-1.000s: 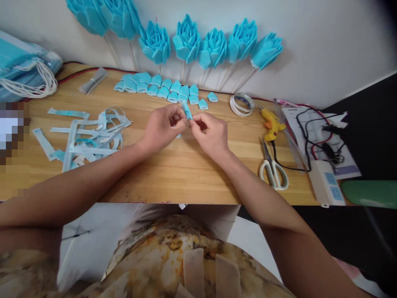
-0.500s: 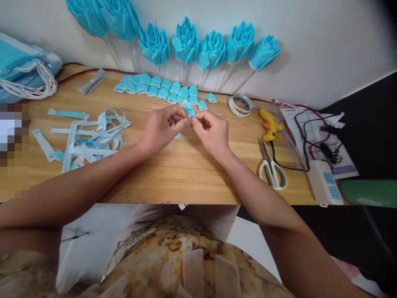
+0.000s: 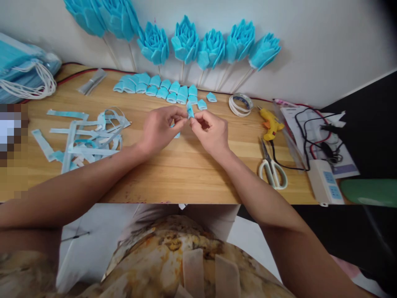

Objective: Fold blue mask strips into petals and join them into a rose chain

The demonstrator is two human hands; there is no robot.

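Over the middle of the wooden table, a small piece of blue fabric is pinched between my two hands. My left hand has thumb and forefinger closed on its left side, and my right hand grips its lower right. Under my left fingertips another blue piece shows only in part. Just beyond my hands lie rows of folded blue fabric petals, with single petals at their right end.
Blue fabric flowers on sticks lean against the wall. Cut strips lie left. At right are tape rolls, a yellow glue gun, scissors and a power strip. Bagged face masks sit far left.
The blue fabric piece between my fingers has turned more upright and looks narrower. Both hands stay in nearly the same place, and the things on the table have not moved.
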